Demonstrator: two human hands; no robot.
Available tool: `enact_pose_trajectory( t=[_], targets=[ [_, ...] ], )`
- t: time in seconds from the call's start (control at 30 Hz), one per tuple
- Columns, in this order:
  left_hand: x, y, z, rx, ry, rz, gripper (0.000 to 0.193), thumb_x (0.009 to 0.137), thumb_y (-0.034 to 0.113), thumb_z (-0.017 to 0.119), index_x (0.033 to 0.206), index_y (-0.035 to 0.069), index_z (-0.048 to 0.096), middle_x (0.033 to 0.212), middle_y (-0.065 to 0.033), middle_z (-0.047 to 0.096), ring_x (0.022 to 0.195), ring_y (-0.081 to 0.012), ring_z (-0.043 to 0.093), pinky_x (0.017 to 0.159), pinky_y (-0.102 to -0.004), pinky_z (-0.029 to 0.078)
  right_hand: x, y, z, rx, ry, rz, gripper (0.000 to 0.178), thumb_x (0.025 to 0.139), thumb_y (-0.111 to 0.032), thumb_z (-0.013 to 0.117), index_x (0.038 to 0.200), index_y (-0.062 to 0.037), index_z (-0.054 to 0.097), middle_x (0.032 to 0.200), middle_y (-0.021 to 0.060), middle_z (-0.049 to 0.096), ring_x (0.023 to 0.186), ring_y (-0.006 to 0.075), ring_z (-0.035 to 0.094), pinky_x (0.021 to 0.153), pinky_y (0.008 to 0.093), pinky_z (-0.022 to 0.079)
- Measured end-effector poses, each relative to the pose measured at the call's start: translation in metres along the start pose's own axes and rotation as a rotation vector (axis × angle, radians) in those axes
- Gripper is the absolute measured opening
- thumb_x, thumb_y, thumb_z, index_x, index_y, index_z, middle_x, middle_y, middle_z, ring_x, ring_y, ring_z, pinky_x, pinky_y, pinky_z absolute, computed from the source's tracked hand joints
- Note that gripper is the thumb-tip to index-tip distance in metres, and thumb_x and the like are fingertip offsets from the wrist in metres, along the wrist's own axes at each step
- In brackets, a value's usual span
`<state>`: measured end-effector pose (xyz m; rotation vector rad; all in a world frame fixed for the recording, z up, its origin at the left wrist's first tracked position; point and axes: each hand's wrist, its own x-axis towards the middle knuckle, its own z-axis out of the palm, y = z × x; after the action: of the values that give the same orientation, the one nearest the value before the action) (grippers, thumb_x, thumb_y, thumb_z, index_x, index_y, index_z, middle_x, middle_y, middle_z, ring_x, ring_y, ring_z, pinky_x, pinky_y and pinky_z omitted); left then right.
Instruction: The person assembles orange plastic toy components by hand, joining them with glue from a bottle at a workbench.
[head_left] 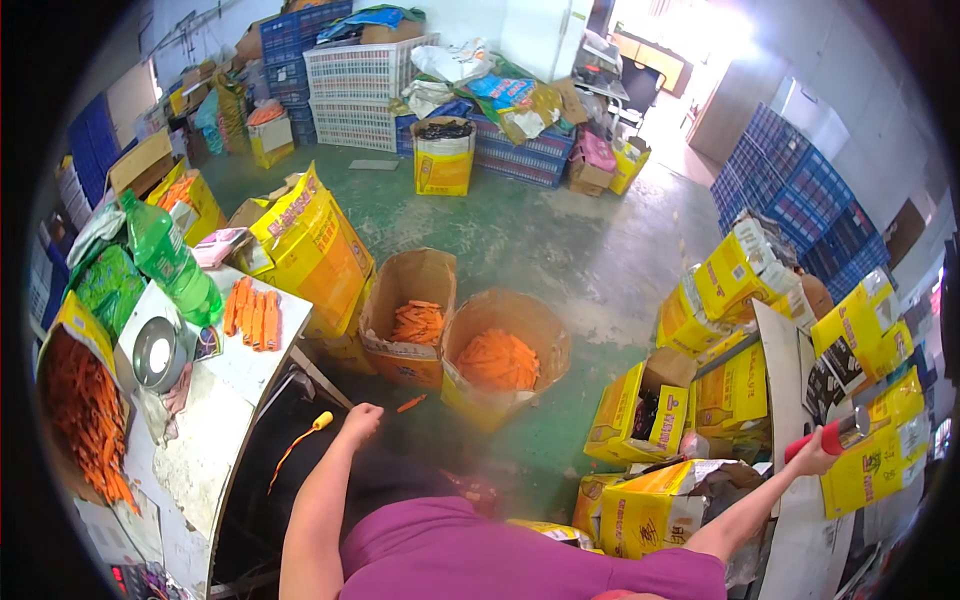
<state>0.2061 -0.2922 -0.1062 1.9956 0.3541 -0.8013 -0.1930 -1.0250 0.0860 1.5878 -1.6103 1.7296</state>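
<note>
Red tool (829, 436): the thing in work, far on the right side, between the right table (780, 370) and a yellow box (880, 460); the step, in my judgement, is taking it up or moving it.
Next move: I think it calls for a steady right grip and some care with the box just beside.
Right hand (813, 459): the fingers are closed around the red tool; its metal end sticks out past them.
Left hand (362, 424): the fingers look bent inward, with no wide gap; whether they hold something, I cannot tell (the hand is rather small in this view).
Orange piece (411, 403): near the left hand, apart from it; on the floor or in the air, I cannot tell.
Yellow handle (322, 421): at the other side of the left hand, also apart, with an orange cord (290, 455) trailing.
Cartons (405, 275): two, beyond the left hand, with orange pieces inside.
</note>
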Motion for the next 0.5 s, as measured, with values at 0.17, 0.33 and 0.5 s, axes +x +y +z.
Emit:
enact_pose_trajectory(
  t=[0.17, 0.33, 0.5],
  targets=[
    [-0.037, 0.055, 0.042, 0.374, -0.069, 0.631, 0.065, 0.070, 0.037, 0.065, 0.123, 0.007, 0.043, 0.111, -0.0174, 0.055, 0.104, -0.0294, 0.053, 0.087, -0.0349, 0.043, -0.129, -0.188, -0.074, 0.941, -0.618, 0.277, 0.056, 0.067, -0.020, 0.074, 0.111, 0.0011, 0.046, 0.101, 0.0106, 0.057, 0.084, 0.0203, 0.057, 0.077, 0.0327, 0.047],
    [-0.113, 0.131, 0.089, 0.599, 0.075, 1.263, 0.100, 0.058, 0.039, 0.073, 0.133, 0.000, 0.020, 0.134, -0.0199, 0.026, 0.128, -0.0343, 0.020, 0.103, -0.0492, 0.013, -0.275, -0.304, -0.147, 1.266, -1.275, 0.398, 0.047, 0.067, -0.009, 0.071, 0.109, -0.0007, 0.052, 0.101, 0.0073, 0.057, 0.091, 0.0160, 0.055, 0.085, 0.0292, 0.042],
    [-0.126, 0.129, 0.103, 0.461, 0.216, 1.252, 0.104, 0.056, 0.040, 0.075, 0.134, 0.002, 0.019, 0.136, -0.0197, 0.024, 0.128, -0.0353, 0.022, 0.100, -0.0536, 0.016, -0.353, -0.343, -0.214, 1.284, -1.681, 0.461, 0.063, 0.060, -0.010, 0.078, 0.114, -0.0003, 0.047, 0.106, 0.0083, 0.055, 0.095, 0.0177, 0.055, 0.086, 0.0307, 0.043]
  ],
)
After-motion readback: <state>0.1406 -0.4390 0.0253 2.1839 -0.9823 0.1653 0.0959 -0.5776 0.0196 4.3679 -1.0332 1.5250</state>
